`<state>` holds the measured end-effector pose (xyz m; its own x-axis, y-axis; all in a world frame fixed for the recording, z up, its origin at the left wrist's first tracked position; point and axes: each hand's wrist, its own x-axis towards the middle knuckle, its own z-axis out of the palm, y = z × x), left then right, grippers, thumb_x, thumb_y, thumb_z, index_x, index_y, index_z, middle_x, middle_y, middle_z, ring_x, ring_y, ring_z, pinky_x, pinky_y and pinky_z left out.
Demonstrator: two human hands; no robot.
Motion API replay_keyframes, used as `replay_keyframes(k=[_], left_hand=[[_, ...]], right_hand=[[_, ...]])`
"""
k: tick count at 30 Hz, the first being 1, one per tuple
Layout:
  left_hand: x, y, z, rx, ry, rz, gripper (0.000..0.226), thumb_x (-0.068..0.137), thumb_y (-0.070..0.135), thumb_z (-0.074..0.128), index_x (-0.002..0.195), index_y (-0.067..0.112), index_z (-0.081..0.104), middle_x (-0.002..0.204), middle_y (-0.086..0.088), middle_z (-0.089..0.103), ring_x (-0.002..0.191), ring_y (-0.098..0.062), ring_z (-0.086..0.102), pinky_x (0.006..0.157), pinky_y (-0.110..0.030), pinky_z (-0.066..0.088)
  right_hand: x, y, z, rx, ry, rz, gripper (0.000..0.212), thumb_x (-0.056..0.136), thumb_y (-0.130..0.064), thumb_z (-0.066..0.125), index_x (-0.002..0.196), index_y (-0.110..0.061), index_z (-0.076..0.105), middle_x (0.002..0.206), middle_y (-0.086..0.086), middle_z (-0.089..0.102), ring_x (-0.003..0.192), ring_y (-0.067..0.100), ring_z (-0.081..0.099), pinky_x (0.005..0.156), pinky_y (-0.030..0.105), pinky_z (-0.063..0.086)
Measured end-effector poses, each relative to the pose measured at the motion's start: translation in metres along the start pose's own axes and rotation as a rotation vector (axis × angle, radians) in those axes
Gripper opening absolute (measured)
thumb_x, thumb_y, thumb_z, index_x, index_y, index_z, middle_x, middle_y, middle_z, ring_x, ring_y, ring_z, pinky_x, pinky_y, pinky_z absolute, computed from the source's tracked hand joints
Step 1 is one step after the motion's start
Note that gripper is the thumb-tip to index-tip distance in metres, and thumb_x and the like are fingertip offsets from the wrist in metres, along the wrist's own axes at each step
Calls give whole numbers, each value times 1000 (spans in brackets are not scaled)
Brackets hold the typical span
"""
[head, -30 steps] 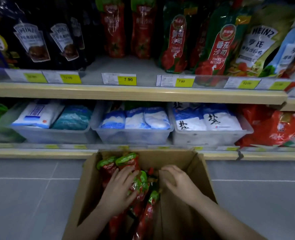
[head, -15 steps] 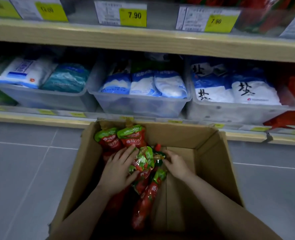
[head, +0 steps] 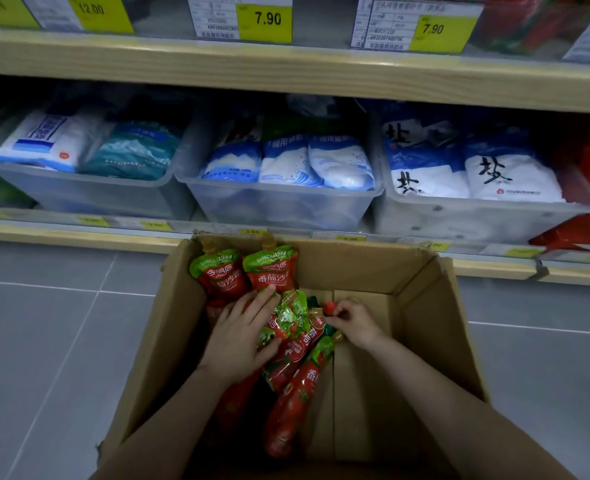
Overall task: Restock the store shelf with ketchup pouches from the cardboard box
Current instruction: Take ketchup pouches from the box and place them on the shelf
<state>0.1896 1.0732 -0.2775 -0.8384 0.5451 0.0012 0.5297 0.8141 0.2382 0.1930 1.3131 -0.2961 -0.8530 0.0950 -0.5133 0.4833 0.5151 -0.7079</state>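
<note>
Clear bins [head: 279, 199] of white salt bags [head: 338, 161] are seen on the lower shelf [head: 78, 233] behind the cardboard box [head: 421, 306]. Ketchup pouches [head: 293, 355] are piled at its left; the left hand [head: 241, 337] is spread flat on them, while a red cap [head: 328, 307] is pinched by the right hand [head: 352, 322].

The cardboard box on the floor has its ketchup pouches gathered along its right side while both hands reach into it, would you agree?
Not quite: the head view shows the ketchup pouches gathered along the left side of the cardboard box, with bare cardboard on the right. The rest holds: the box sits on the floor and both the left hand and the right hand reach into it.
</note>
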Motion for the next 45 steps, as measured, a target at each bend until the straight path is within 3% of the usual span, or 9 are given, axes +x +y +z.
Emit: replay_keyframes(k=[5,9,14,18,21,25,29,39,45], left_hand=[[1,1,-5,-1,-9,17,66,84,56,40,141,24,31,150,7,33,134,-21,36,103,-46,36],[1,3,-6,12,18,36,65,83,56,41,139,23,36,147,5,38,134,-20,36,108,-43,27],[12,16,-20,30,180,69,65,81,61,45,132,20,46,132,3,53,125,-16,42,106,-42,34],[29,40,-44,-125,265,111,79,73,68,52,134,18,43,130,2,52,120,-13,39,99,-36,41],[47,59,-64,-321,187,88,95,66,64,67,142,21,30,141,5,40,129,-11,32,108,-31,32],[66,76,-78,-603,57,19,109,52,60,80,142,27,26,141,6,43,129,-11,38,108,-36,35],[65,94,-78,-837,34,-4,82,52,46,87,121,25,48,112,9,62,104,-7,59,92,-33,50],[51,93,-86,-796,-59,36,72,56,42,86,117,25,53,109,11,64,100,-5,60,89,-24,50],[49,83,-78,-943,-162,-50,63,63,33,83,120,22,58,115,6,66,104,-6,61,93,-33,52]], right_hand=[[-9,-2,5,120,22,11,13,90,-18,57,85,-10,48,83,1,55,86,19,54,69,29,44],[-21,-9,3,211,53,26,26,91,-24,55,113,-8,53,96,-1,58,86,12,58,64,15,46],[-40,-30,-21,371,108,-160,9,92,-22,53,87,-19,60,81,-3,66,76,11,64,68,22,51],[-57,-58,-50,280,132,-362,10,91,-18,55,90,-13,63,84,-2,67,78,3,63,71,22,51],[-70,-77,-74,215,179,-440,18,91,-19,55,101,-7,64,96,7,68,91,15,63,79,28,52],[-95,-112,-96,321,167,-504,18,92,-23,53,103,-13,63,97,3,69,84,7,66,70,18,52],[-110,-136,-93,459,181,-513,11,90,-28,55,96,-22,62,89,-1,69,80,10,68,72,25,55],[-117,-144,-99,538,175,-450,17,90,-30,54,89,-15,63,76,-3,71,66,7,68,60,19,51],[-114,-144,-111,476,49,-383,25,86,-30,60,105,-14,61,91,0,70,81,12,66,72,24,49]])
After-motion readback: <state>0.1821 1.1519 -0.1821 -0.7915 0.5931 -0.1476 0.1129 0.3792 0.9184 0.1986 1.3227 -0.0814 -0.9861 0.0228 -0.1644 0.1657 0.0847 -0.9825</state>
